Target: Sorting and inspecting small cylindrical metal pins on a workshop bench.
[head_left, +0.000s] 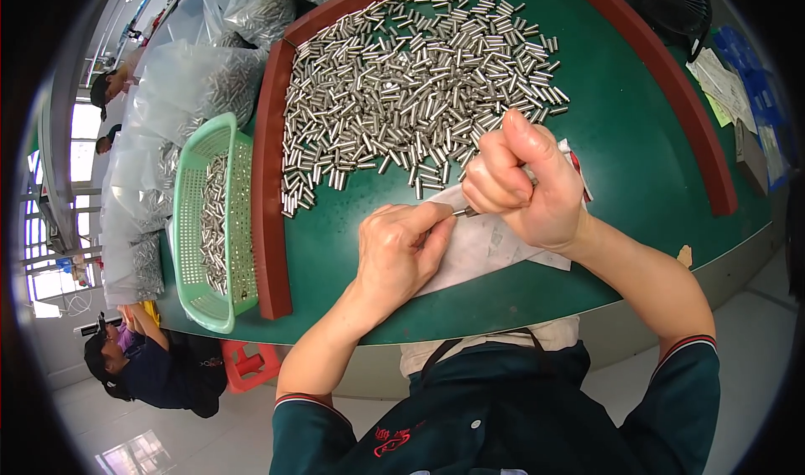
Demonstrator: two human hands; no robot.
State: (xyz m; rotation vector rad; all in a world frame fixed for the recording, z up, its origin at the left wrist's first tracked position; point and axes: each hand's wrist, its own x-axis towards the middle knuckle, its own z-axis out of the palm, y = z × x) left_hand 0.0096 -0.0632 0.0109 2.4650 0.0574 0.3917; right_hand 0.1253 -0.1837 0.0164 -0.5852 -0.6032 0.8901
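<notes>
My left hand [394, 244] is closed in a pinch, with thumb and forefinger on a small metal piece [461, 212] that looks like one of the pins. Facing it, my right hand [532, 186] is curled with its thumb raised. Its lower fingers meet the darker end of the same piece, and whatever lies inside the palm is hidden. Beneath both hands a whitish, stained cloth [482, 253] lies on the green tabletop [629, 156]. Beyond them spreads a large heap of short, shiny metal cylindrical pins [411, 81].
Red-brown rails [272, 181] border the work area. On the left stand a pale green basket [193, 249] of pins and clear bags [189, 85] of metal parts. A black fan [671, 1] and papers [725, 81] lie at far right. Another person [159, 362] sits beside a red stool [251, 366].
</notes>
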